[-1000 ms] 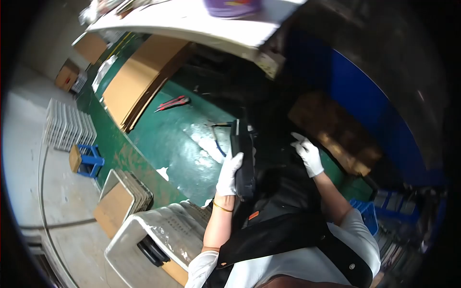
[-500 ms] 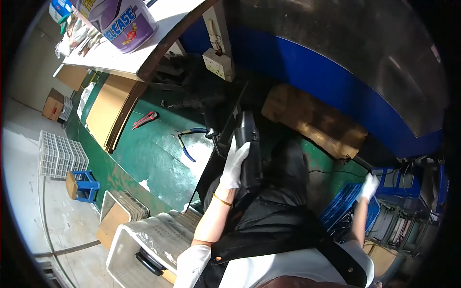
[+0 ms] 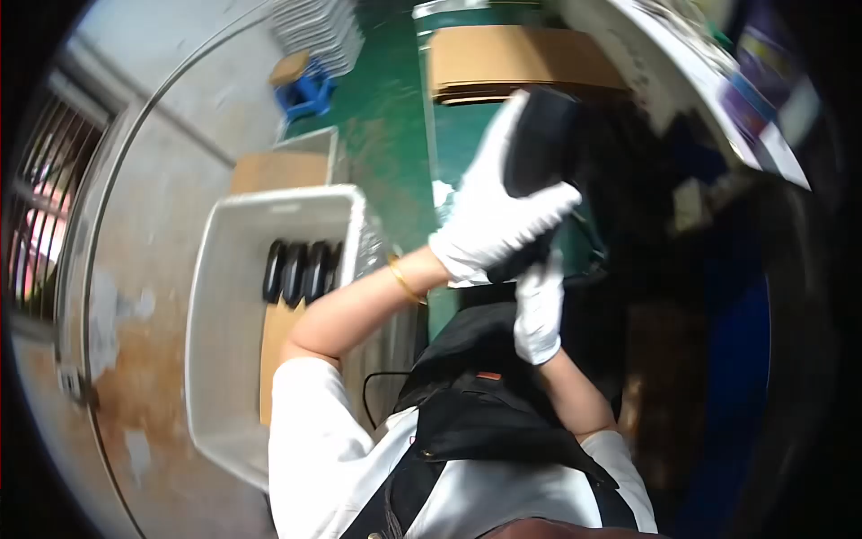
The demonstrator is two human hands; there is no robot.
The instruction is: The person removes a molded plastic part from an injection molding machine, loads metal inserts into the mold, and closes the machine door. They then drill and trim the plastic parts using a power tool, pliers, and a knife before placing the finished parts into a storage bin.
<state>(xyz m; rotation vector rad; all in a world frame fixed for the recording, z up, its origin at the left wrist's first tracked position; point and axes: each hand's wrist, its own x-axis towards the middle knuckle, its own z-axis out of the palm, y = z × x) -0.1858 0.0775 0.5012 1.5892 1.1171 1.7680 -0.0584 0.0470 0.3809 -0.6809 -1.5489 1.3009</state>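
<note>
A long black plastic piece [image 3: 541,144] is held up in front of me, blurred and tilted. My left hand [image 3: 494,202], in a white glove, is wrapped round it, with the thumb across its near side. Below, my right hand [image 3: 540,310], also gloved, has its fingers at the lower end of the piece. Part of that end is hidden behind the gloves. To the left, a large white plastic bin [image 3: 202,314] holds several rounded black pieces [image 3: 294,272] in a row beside cardboard [image 3: 278,359].
Stacked cardboard sheets [image 3: 521,56] lie on the green-topped bench ahead. A blue stool [image 3: 307,92] and stacked white crates [image 3: 314,31] stand on the floor at upper left. A white shelf edge [image 3: 786,162] juts in at upper right, with a purple container [image 3: 754,85].
My view has swung left toward the bin. My left hand has raised the black piece from my lap, and my right hand has come from the blue basket to its lower end.
</note>
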